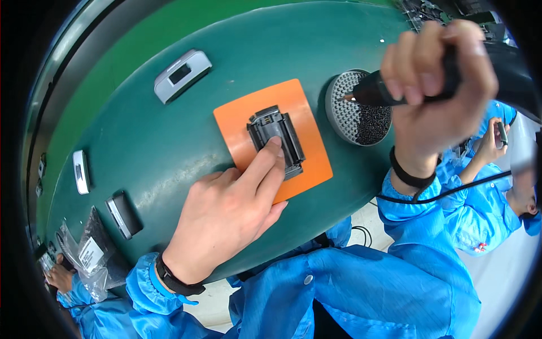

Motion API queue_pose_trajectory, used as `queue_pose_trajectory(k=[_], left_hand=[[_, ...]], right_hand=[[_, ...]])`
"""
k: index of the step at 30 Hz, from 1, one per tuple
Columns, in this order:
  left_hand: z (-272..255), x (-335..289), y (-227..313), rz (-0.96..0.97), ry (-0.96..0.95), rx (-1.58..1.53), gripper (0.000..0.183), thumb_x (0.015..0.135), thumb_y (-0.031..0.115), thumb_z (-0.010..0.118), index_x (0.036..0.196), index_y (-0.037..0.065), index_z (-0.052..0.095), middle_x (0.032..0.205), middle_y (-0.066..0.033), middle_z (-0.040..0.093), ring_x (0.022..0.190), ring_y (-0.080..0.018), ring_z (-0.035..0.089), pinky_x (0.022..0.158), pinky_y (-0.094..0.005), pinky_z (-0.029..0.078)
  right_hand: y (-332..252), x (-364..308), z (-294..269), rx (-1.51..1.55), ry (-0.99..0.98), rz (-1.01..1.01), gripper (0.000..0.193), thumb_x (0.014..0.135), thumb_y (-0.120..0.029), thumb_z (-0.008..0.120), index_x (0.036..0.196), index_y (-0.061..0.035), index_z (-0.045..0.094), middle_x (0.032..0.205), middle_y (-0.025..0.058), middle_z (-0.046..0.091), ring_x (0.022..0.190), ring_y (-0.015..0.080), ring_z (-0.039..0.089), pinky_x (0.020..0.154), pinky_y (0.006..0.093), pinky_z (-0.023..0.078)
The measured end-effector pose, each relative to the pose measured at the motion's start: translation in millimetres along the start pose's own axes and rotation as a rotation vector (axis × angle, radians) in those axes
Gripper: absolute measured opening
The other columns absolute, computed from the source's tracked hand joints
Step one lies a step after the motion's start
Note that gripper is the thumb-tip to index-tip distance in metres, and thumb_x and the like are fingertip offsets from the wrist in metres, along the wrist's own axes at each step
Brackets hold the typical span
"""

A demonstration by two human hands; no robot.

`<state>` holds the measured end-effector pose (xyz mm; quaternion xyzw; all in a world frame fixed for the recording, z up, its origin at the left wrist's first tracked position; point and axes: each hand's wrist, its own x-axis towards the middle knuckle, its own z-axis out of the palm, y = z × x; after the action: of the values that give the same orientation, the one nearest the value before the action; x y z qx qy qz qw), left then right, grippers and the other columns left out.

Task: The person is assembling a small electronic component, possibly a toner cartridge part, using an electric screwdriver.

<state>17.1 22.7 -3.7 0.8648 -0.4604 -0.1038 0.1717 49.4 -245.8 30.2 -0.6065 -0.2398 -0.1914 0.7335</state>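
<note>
Two hands busy: left hand [226, 217] open, fingers pinning the black part [276, 138] mid orange mat [270, 138], clear margins around; right hand [437, 79] fisted round the screwdriver [375, 90] above the screw tray [358, 107].

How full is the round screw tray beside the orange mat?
Partly full. The round screw tray has dark screws heaped only over its lower right part; the rest shows bare perforated grid, where the tip of the electric screwdriver in the right hand points.

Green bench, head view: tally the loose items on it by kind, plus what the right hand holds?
Orange mat: 1
Dark plastic part on the mat, under the left hand: 1
Round screw tray: 1
Grey housings: 3
Clear bags: 1 cluster, count unclear
Black driver in the right hand: 1
Total: 8
</note>
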Motion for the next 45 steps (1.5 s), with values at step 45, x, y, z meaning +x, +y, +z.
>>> queue_pose_trajectory(k=[45], left_hand=[[9,-4,-8,0.006,0.054,0.014,0.061,0.076,0.027,0.083,0.127,0.002,0.061,0.14,-0.0069,0.057,0.069,-0.0209,0.068,0.062,-0.0305,0.056]], right_hand=[[39,14,52,0.007,-0.377,0.047,0.03,0.112,-0.025,0.025,0.112,-0.0074,0.049,0.066,0.0008,0.043,0.049,0.011,0.038,0.05,0.0294,0.04]])
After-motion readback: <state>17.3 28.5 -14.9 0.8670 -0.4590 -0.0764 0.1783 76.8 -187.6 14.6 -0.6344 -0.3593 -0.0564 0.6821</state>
